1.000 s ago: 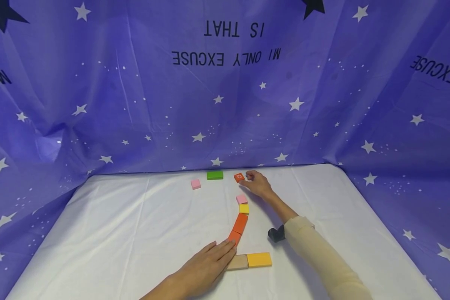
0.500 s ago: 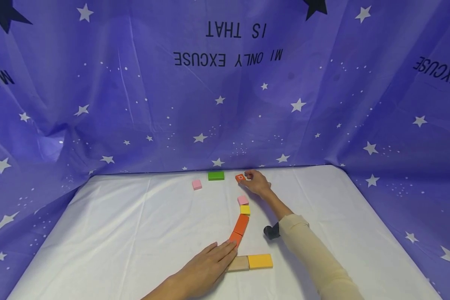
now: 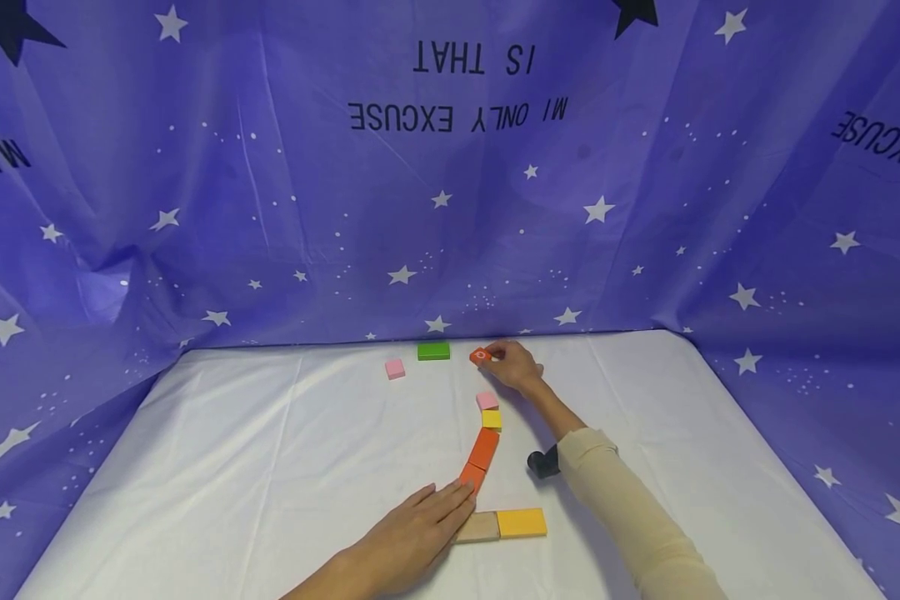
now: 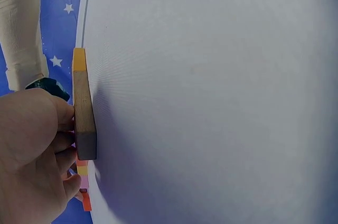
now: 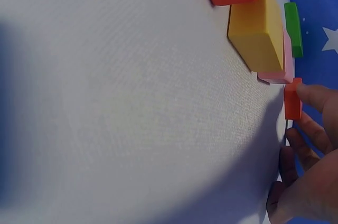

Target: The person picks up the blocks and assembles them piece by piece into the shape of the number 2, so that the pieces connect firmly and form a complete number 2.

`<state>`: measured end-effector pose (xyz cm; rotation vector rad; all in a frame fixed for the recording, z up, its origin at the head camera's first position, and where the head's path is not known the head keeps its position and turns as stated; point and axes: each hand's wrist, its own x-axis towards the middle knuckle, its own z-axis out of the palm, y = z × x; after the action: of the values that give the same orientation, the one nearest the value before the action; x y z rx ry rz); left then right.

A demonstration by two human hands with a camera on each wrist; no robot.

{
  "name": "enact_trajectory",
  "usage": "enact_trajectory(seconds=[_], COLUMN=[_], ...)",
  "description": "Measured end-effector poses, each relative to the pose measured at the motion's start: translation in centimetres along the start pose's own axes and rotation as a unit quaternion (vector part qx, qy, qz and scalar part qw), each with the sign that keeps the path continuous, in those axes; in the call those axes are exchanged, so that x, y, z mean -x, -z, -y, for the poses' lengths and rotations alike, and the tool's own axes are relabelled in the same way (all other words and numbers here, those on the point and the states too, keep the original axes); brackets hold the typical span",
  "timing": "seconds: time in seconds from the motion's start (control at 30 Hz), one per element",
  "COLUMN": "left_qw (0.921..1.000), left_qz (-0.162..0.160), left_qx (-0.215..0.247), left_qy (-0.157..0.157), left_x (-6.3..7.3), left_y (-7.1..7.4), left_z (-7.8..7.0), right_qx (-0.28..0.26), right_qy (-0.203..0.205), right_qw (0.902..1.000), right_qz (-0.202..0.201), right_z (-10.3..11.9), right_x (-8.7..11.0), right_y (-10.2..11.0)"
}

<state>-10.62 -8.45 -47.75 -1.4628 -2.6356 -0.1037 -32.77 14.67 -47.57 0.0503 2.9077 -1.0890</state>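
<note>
A small red block (image 3: pixel 480 356) with a white ring-like mark on its upper side sits near the far edge of the white surface (image 3: pixel 270 467), a little right of that edge's middle. The person's right hand (image 3: pixel 514 366) pinches it between thumb and forefinger, reaching in from its right; whether its underside touches the surface is hard to tell. Its top looks nearly square, without a clear long axis.

Nearer the person a row begins with one pink block (image 3: pixel 487 401), then one yellow block (image 3: pixel 491 419), then two longer orange blocks (image 3: pixel 484 448) set end to end, their long axes slanting towards the near left corner. The left hand (image 3: pixel 412 532), well apart from the right, lies with fingers extended over the near end of the closer orange one.

That hand also hides the left end of one wooden block (image 3: pixel 478 527), which meets one amber block (image 3: pixel 522 523) end to end, both pointing left to right, roughly along the near edge.

Left of the red block, one green block (image 3: pixel 433 352) lies lengthwise along the far edge, with a second pink block (image 3: pixel 395 368) nearer and further left. A dark rounded object (image 3: pixel 543 463) shows beside the beige sleeve (image 3: pixel 630 500), and a purple star-printed curtain (image 3: pixel 195 167) hangs behind the surface.
</note>
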Motion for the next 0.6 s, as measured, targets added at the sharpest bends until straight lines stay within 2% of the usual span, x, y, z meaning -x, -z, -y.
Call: enact_trajectory(seconds=[0.13, 0.6], left_qw=[0.9998, 0.9997], left_qz=[-0.015, -0.021], left_qx=[-0.010, -0.002], left_qy=[-0.005, -0.010], left_x=[0.01, -0.04], left_y=[-0.04, -0.01], left_z=[-0.03, -0.02], right_qx=[-0.003, 0.007], right_qy=[0.017, 0.060], right_qw=[0.9998, 0.9978], right_qz=[0.006, 0.025], right_z=[-0.10, -0.68], right_x=[0.13, 0.35], right_y=[0.13, 0.44])
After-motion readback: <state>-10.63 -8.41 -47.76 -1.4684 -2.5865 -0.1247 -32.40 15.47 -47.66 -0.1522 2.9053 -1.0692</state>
